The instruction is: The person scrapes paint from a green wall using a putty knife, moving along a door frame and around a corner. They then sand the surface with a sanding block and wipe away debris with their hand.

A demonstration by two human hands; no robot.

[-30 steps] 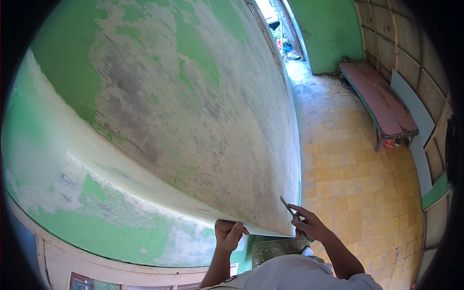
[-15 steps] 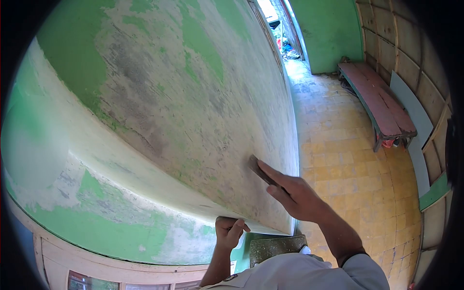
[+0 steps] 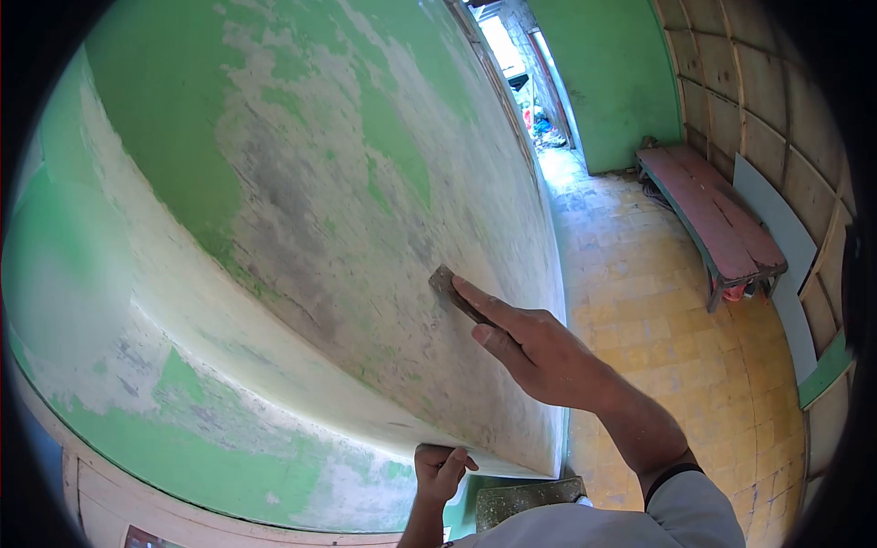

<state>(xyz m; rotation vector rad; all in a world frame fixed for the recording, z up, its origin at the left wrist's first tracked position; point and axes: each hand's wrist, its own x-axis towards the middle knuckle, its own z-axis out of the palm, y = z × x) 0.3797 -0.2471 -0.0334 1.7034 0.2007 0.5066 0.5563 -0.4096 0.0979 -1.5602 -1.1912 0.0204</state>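
My right hand [image 3: 534, 352] grips a flat, dark block [image 3: 457, 294] and holds it against the wall [image 3: 365, 301], whose green paint is patchy over bare whitish and grey areas. Its fingers lie along the block, with the thumb on the near side. Lower down, my left hand [image 3: 442, 468] is at the wall's lower edge with its fingers curled and its thumb over them. Whether anything is inside those fingers is hidden.
A long reddish bench [image 3: 713, 210] stands along the woven panel wall [image 3: 767, 100] at the right. Yellow tiles [image 3: 649, 365] cover the floor. A speckled seat or board [image 3: 525, 500] is just before my body. A bright doorway [image 3: 548, 128] opens at the back.
My right hand and the block have moved up and to the left along the wall. The left hand appears slightly lower in view, still at the edge. The view has shifted a little.
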